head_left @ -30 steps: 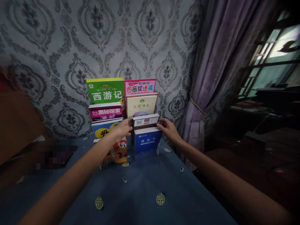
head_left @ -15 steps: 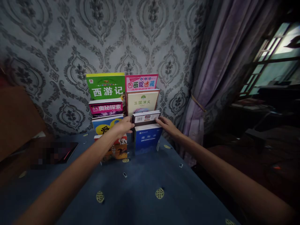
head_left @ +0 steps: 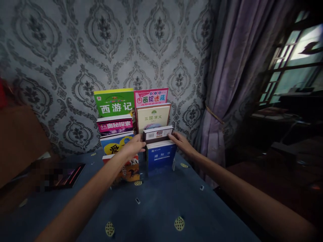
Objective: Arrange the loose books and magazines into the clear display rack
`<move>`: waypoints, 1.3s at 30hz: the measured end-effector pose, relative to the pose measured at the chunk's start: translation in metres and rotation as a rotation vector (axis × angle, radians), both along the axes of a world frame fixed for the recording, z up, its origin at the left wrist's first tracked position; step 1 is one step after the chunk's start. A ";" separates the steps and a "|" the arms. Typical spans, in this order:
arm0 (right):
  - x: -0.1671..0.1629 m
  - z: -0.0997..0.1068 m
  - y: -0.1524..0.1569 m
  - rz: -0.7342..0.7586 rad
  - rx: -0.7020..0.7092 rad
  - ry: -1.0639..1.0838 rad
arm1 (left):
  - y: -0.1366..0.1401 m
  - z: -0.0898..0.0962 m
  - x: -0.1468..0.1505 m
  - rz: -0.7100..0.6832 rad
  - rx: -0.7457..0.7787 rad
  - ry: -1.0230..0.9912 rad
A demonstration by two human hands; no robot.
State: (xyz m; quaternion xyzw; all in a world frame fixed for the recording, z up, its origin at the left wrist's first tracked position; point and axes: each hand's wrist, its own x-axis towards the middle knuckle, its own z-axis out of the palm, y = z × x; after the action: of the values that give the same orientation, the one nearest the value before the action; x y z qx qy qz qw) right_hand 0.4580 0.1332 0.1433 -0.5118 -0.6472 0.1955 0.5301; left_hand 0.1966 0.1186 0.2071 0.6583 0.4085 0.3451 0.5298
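Two rows of upright books stand one behind another in tiers. In the right row, a dark book (head_left: 157, 134) with a white barcode label is between my hands. My left hand (head_left: 136, 146) grips its left edge, and my right hand (head_left: 180, 142) has thumb and fingers on its right edge. Just in front stands a blue booklet (head_left: 161, 162). Behind are a cream book (head_left: 153, 117) and a pink book (head_left: 151, 96). The left row has a green book (head_left: 114, 103), a magenta book (head_left: 115, 124), a blue-and-yellow book (head_left: 111, 144) and an orange book (head_left: 131, 172), partly hidden by my left arm.
A blue patterned cloth (head_left: 148, 215) covers the table. Left of the books lie a dark flat item (head_left: 75, 176) and a brown cardboard box (head_left: 20, 144). Patterned wallpaper (head_left: 136, 47) is close behind. A purple curtain (head_left: 222, 84) hangs at the right, beside a window (head_left: 297, 64).
The view has tilted up a little, so the books and hands sit lower in the picture. Both hands stay on the sides of the dark book.
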 end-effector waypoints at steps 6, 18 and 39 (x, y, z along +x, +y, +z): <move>0.001 0.001 -0.004 -0.028 0.006 0.019 | -0.044 -0.017 -0.017 0.039 0.357 -0.035; -0.101 -0.023 -0.095 -0.002 0.458 -0.147 | -0.088 -0.063 -0.124 0.639 0.749 0.182; -0.204 -0.001 0.001 -0.095 0.425 -0.085 | 0.004 -0.040 -0.148 0.474 0.726 0.124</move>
State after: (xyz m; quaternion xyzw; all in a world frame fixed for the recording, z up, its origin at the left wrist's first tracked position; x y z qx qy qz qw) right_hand 0.2537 0.1345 0.1419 -0.4263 -0.6707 0.0077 0.6069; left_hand 0.0481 0.1223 0.1674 0.7092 0.4316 0.5384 0.1447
